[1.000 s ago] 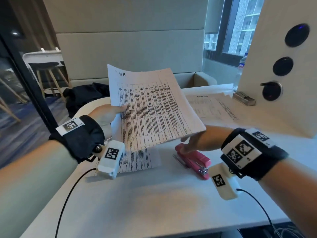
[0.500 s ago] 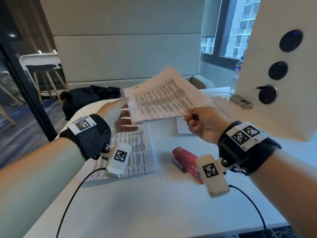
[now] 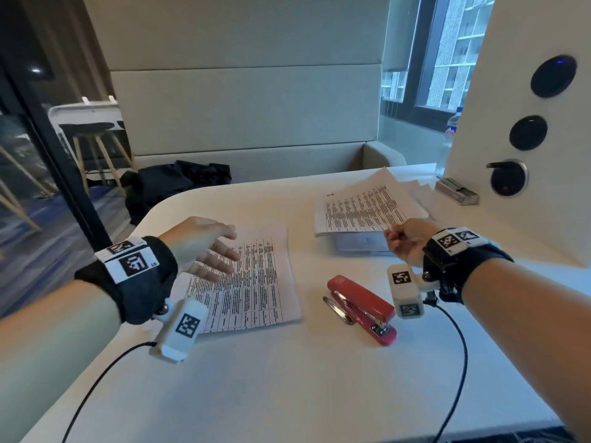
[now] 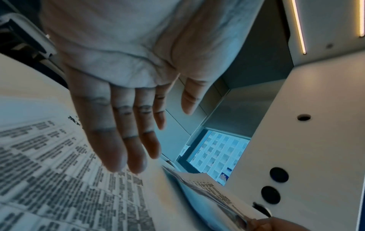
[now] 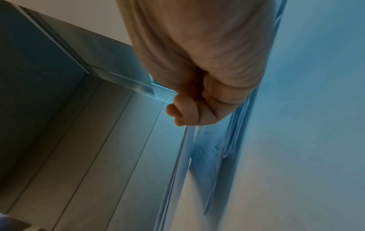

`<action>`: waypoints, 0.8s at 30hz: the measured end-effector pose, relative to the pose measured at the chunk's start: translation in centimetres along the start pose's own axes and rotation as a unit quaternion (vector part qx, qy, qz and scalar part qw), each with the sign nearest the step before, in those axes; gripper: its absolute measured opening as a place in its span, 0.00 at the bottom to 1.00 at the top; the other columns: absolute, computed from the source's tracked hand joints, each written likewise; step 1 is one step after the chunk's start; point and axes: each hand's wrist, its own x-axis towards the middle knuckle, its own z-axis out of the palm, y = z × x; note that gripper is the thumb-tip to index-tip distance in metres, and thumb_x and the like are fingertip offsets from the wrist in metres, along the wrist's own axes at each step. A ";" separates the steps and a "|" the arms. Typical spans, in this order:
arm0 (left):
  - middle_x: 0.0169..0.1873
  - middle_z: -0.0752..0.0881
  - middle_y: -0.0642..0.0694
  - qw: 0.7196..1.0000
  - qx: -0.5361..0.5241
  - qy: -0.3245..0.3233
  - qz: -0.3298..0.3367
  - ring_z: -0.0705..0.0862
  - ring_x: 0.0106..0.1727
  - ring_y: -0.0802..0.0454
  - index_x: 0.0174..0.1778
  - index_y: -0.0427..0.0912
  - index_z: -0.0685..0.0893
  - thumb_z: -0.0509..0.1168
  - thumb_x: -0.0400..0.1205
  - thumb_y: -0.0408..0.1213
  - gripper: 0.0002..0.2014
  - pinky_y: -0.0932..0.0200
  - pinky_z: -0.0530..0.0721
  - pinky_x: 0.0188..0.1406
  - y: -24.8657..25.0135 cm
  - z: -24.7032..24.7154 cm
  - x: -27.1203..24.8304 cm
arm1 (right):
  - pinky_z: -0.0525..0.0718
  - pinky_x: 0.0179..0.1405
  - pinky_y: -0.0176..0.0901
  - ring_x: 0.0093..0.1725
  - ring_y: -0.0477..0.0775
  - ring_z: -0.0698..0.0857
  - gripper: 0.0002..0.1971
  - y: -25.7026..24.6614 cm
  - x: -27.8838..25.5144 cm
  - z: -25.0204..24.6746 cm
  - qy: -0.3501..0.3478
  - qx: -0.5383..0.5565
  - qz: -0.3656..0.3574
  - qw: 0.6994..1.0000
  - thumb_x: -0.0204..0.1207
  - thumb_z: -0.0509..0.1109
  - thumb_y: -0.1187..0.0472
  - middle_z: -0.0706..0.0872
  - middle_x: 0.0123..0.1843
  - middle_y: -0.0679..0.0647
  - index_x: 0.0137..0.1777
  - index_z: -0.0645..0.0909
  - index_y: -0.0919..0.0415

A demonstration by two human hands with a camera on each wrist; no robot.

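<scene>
Left hand: the left hand is released, palm down, its fingers straight and a little spread; it holds nothing.
Where it is: it hangs over the far left part of the printed sheet. I cannot tell whether the fingertips touch the paper.
Black bag: a crumpled black bag lies on the bench beyond the table's far left edge, well apart from the hand.
Printed sheet: it lies flat on the white table, left of centre, covered with a grid of dark print, its long side running from near to far.
Red stapler: the red stapler lies on the table on the near side, between the two wrists and just right of the printed sheet, touched by neither hand.
Sheaf: a sheaf of printed pages sits far right, tilted, its far corner raised.
Pile: under the sheaf lies a pile of other papers, its near edge showing below it.
Right hand: the right hand grasps the sheaf, fingers curled and pinching its near right corner.
Metal box: a small metal box stands far right, just beyond the papers.
White panel: an upright white panel with three dark round fittings rises along the right edge.
</scene>
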 end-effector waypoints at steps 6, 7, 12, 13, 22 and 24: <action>0.46 0.90 0.33 0.995 0.100 -0.004 -0.014 0.88 0.38 0.40 0.57 0.38 0.81 0.63 0.85 0.43 0.12 0.47 0.88 0.39 -0.4 -0.7 0.5 | 0.76 0.08 0.34 0.12 0.52 0.81 0.08 -0.7 -1.4 -1.5 -0.001 -0.098 0.041 0.994 0.88 0.55 0.62 0.84 0.21 0.65 0.58 0.74 0.65; 0.45 0.90 0.34 0.994 0.113 -0.002 -0.016 0.88 0.37 0.40 0.57 0.39 0.81 0.63 0.85 0.43 0.12 0.47 0.87 0.39 -0.5 -0.8 0.7 | 0.75 0.07 0.33 0.11 0.51 0.80 0.10 -1.1 -1.8 -1.6 0.003 -0.164 0.043 0.986 0.88 0.56 0.62 0.84 0.20 0.66 0.53 0.75 0.68; 0.46 0.89 0.38 0.986 0.161 0.014 -0.041 0.88 0.40 0.42 0.58 0.38 0.80 0.65 0.83 0.45 0.15 0.50 0.86 0.40 -1.3 -1.3 1.5 | 0.77 0.16 0.34 0.13 0.51 0.78 0.20 -3.0 -5.7 0.9 0.021 -0.594 -0.060 0.802 0.84 0.63 0.56 0.84 0.20 0.62 0.36 0.79 0.71; 0.46 0.89 0.40 0.983 0.176 0.019 -0.048 0.87 0.41 0.42 0.59 0.38 0.80 0.64 0.83 0.46 0.16 0.52 0.86 0.41 -1.3 -1.2 1.6 | 0.83 0.23 0.38 0.17 0.52 0.81 0.18 -3.3 -6.9 2.2 0.002 -0.643 -0.089 0.760 0.83 0.64 0.54 0.86 0.23 0.61 0.39 0.80 0.70; 0.67 0.80 0.32 0.928 0.356 0.080 -0.071 0.81 0.65 0.35 0.73 0.27 0.72 0.61 0.83 0.52 0.32 0.49 0.80 0.59 -2.5 -1.2 1.7 | 0.71 0.71 0.44 0.83 0.52 0.61 0.30 3.1 -15.9 13.9 -0.248 -0.827 -0.255 0.436 0.85 0.56 0.44 0.59 0.85 0.47 0.85 0.56 0.51; 0.71 0.76 0.36 0.927 0.355 0.088 -0.083 0.78 0.68 0.39 0.77 0.32 0.68 0.61 0.83 0.53 0.32 0.53 0.77 0.61 -2.8 -1.3 1.7 | 0.60 0.79 0.51 0.84 0.53 0.58 0.32 5.2 -15.1 15.0 -0.261 -0.838 -0.235 0.417 0.85 0.57 0.45 0.57 0.86 0.50 0.85 0.53 0.53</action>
